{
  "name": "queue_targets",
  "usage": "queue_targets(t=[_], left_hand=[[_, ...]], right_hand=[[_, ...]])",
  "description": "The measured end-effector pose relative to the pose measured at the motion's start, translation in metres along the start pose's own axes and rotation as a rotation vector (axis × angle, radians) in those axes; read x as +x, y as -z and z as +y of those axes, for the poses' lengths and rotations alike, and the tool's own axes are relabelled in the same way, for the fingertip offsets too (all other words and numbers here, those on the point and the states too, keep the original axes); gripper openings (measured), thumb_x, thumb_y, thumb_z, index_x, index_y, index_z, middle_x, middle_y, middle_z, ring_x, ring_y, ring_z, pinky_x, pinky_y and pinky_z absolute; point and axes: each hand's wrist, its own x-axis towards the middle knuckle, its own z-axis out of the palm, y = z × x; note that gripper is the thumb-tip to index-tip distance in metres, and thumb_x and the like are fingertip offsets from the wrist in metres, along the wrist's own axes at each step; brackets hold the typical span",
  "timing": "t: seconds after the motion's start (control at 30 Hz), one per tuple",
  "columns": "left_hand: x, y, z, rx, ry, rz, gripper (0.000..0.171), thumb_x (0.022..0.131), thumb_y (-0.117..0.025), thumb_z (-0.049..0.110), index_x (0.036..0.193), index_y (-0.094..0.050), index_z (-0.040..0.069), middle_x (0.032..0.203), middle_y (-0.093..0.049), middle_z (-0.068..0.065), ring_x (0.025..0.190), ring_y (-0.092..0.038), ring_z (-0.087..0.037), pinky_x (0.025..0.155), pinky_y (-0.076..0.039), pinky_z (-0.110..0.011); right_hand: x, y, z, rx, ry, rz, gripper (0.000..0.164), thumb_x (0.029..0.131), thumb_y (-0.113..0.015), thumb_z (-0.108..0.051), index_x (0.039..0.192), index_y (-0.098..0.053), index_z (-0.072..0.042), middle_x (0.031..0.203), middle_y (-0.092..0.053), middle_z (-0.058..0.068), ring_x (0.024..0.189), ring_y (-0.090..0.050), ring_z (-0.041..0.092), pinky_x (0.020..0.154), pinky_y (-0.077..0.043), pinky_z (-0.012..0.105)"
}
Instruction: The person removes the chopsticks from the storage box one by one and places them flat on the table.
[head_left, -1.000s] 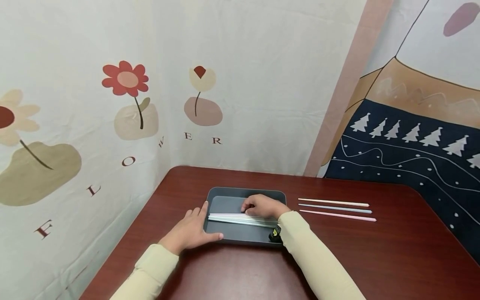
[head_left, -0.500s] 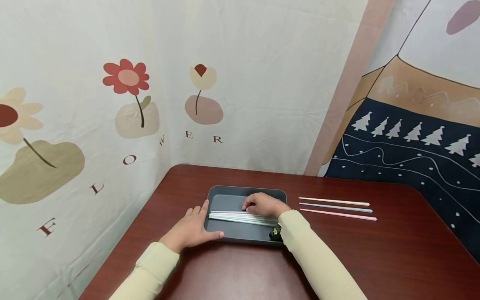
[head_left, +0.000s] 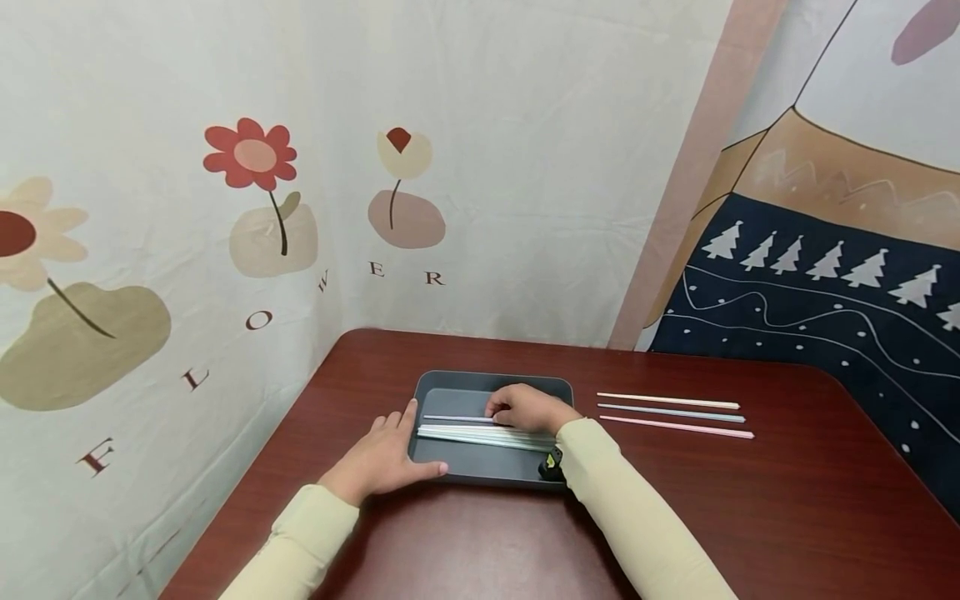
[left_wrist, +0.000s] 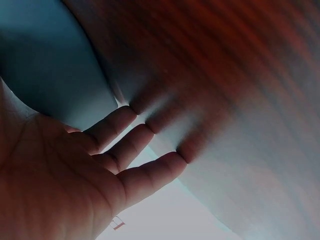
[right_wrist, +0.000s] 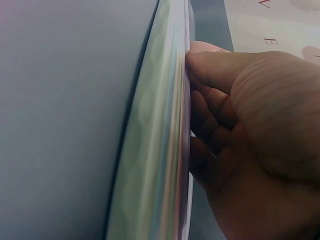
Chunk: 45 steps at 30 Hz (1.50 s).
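A dark grey rectangular tray (head_left: 457, 402) sits on the table with a bundle of pale chopsticks (head_left: 461, 432) lying lengthwise in it. My right hand (head_left: 531, 408) is inside the tray, thumb and fingertips pinching a thin lavender chopstick (head_left: 457, 418) that lies apart from the bundle, on its far side. In the right wrist view, the bundle (right_wrist: 155, 150) shows green, blue, yellow and pink tints beside the curled fingers. My left hand (head_left: 382, 460) rests against the tray's left end, fingers straight and spread, thumb at the near left corner.
Right of the tray, yellow (head_left: 667, 401), blue (head_left: 671, 412) and pink (head_left: 675, 427) chopsticks lie roughly parallel on the reddish-brown table (head_left: 750, 500). Printed fabric (head_left: 525, 167) hangs behind and to the left. A black device (head_left: 551, 465) is at the right wrist, over the tray's near right corner.
The lavender chopstick has come away from the bundle toward the tray's far side, with a gap now between them. The left hand stays at the tray's left end.
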Motion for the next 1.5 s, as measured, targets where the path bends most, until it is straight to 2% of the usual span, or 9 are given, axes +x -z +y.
queue_targets(t=[0.23,0.43,1.07,1.33,1.5], left_hand=[[-0.0018,-0.0009,0.0006,-0.019,0.0,-0.013,0.129,0.069,-0.062,0.084,0.156,-0.021,-0.003,0.144,-0.044,-0.025,0.131,-0.041,-0.044,0.103,-0.041,-0.051],[-0.0034,-0.0024,0.0007,-0.044,-0.002,-0.023,0.129,0.07,-0.061,0.084,0.156,-0.021,-0.003,0.149,-0.041,-0.023,0.133,-0.039,-0.043,0.104,-0.039,-0.052],[-0.0034,0.0012,-0.0001,-0.027,-0.027,0.002,0.126,0.072,-0.063,0.081,0.155,-0.022,-0.005,0.142,-0.045,-0.027,0.13,-0.041,-0.05,0.104,-0.038,-0.053],[-0.0028,-0.0014,-0.0015,-0.027,-0.028,-0.006,0.128,0.071,-0.061,0.084,0.156,-0.02,-0.004,0.144,-0.043,-0.027,0.133,-0.038,-0.049,0.106,-0.035,-0.053],[-0.0009,0.0007,-0.0002,-0.018,-0.016,-0.003,0.129,0.07,-0.061,0.084,0.156,-0.021,-0.003,0.143,-0.044,-0.026,0.132,-0.04,-0.049,0.105,-0.038,-0.053]], right_hand=[[-0.0002,-0.0035,0.0028,0.03,-0.007,-0.001,0.012,0.098,-0.063,-0.012,0.094,-0.07,-0.021,0.084,-0.061,-0.008,0.074,-0.053,0.009,0.07,-0.045,0.029],[0.0002,-0.0064,0.0046,0.023,-0.008,0.0,0.016,0.099,-0.061,-0.01,0.091,-0.07,-0.022,0.082,-0.061,-0.008,0.072,-0.053,0.009,0.069,-0.045,0.029],[0.0068,-0.0083,-0.0006,0.011,0.018,0.031,0.011,0.096,-0.066,-0.012,0.088,-0.071,-0.018,0.073,-0.059,-0.008,0.066,-0.05,0.007,0.065,-0.043,0.027],[0.0062,-0.0068,-0.0009,-0.005,0.034,0.035,0.017,0.098,-0.064,-0.013,0.084,-0.07,-0.019,0.075,-0.06,-0.01,0.065,-0.05,0.007,0.066,-0.045,0.027],[0.0047,-0.0016,-0.0014,-0.021,0.054,0.056,0.019,0.1,-0.061,-0.014,0.084,-0.069,-0.02,0.073,-0.059,-0.009,0.063,-0.049,0.007,0.066,-0.044,0.028]])
